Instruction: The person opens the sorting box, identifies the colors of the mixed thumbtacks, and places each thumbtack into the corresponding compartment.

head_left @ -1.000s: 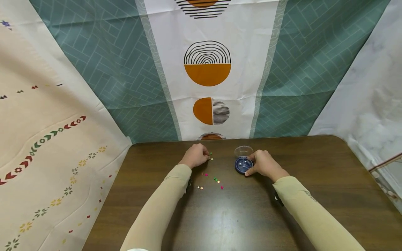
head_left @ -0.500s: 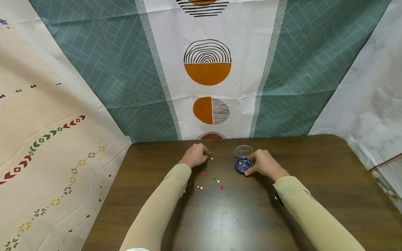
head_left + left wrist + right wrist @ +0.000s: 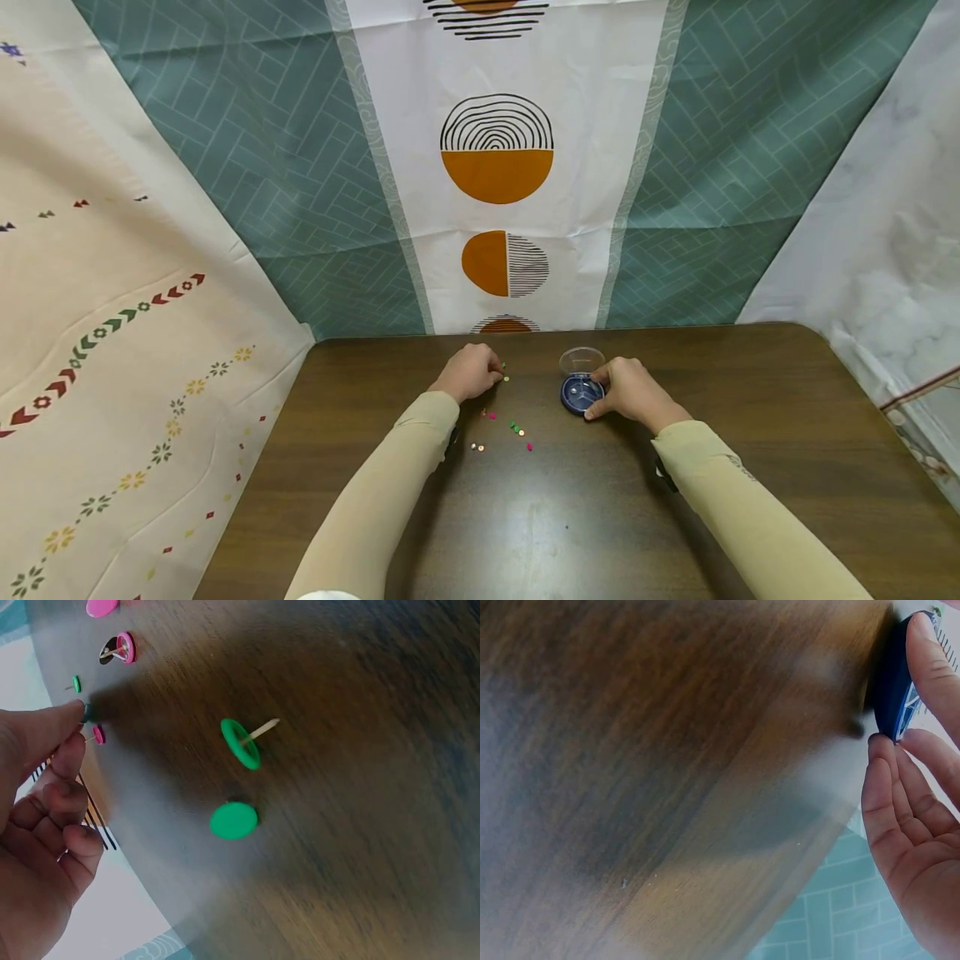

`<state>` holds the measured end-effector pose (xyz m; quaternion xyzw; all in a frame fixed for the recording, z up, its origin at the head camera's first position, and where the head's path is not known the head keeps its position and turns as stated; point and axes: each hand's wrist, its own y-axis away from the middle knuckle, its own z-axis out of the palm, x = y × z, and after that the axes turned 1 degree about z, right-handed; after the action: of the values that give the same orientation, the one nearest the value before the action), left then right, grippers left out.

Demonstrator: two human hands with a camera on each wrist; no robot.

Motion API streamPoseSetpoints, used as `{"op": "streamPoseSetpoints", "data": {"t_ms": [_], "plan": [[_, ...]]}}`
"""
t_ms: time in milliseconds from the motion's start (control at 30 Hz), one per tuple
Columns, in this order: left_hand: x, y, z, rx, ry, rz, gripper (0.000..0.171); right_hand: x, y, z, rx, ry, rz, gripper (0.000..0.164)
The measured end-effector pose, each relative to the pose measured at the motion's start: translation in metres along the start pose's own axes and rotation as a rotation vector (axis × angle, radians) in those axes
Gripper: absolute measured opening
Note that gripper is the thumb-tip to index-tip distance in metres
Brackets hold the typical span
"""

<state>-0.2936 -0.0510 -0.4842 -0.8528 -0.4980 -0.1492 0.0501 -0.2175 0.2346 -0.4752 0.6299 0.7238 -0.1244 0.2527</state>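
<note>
My left hand (image 3: 469, 371) is at the far middle of the table, thumb and forefinger together. In the left wrist view they pinch a small dark-green thumbtack (image 3: 88, 712), mostly covered by the fingertips. A pink thumbtack (image 3: 99, 735) lies just by those fingers. Nearer the camera are two green thumbtacks, one lying head up (image 3: 234, 820), the other on its side with its pin showing (image 3: 247, 744). My right hand (image 3: 633, 392) grips the rim of a round blue divided case (image 3: 576, 398). The case's clear lid (image 3: 581, 360) stands open at the back; a small pale piece sits inside.
Several more thumbtacks lie loose between the hands, among them a pink one (image 3: 529, 447) and a white one (image 3: 474, 447). The brown wooden table (image 3: 675, 517) ends at a patterned curtain (image 3: 495, 183) behind. Printed cloth (image 3: 135, 400) hangs on the left.
Almost nothing differs. The left hand shifts very slightly at the same spot; the right hand stays on the case.
</note>
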Motion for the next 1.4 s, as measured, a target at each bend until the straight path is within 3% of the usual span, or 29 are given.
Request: {"op": "streamPoseSetpoints", "data": {"t_ms": [400, 833, 967, 1167, 1400], "plan": [[-0.002, 0.006, -0.003, 0.068, -0.069, -0.08, 0.01, 0.0, 0.0, -0.001, 0.004, 0.0, -0.003, 0.073], [-0.007, 0.008, -0.007, 0.041, -0.084, -0.166, 0.011, 0.001, 0.001, -0.001, 0.002, 0.004, -0.005, 0.073], [-0.009, 0.009, -0.009, 0.064, -0.045, -0.167, 0.014, 0.0, 0.001, -0.002, 0.0, 0.003, -0.006, 0.072], [-0.009, 0.011, -0.016, 0.152, 0.064, -0.136, 0.017, 0.0, 0.001, -0.002, 0.0, 0.007, -0.012, 0.073], [0.0, 0.011, -0.027, 0.257, 0.275, -0.087, 0.016, 0.001, 0.001, -0.001, 0.001, 0.007, -0.013, 0.073]]}}
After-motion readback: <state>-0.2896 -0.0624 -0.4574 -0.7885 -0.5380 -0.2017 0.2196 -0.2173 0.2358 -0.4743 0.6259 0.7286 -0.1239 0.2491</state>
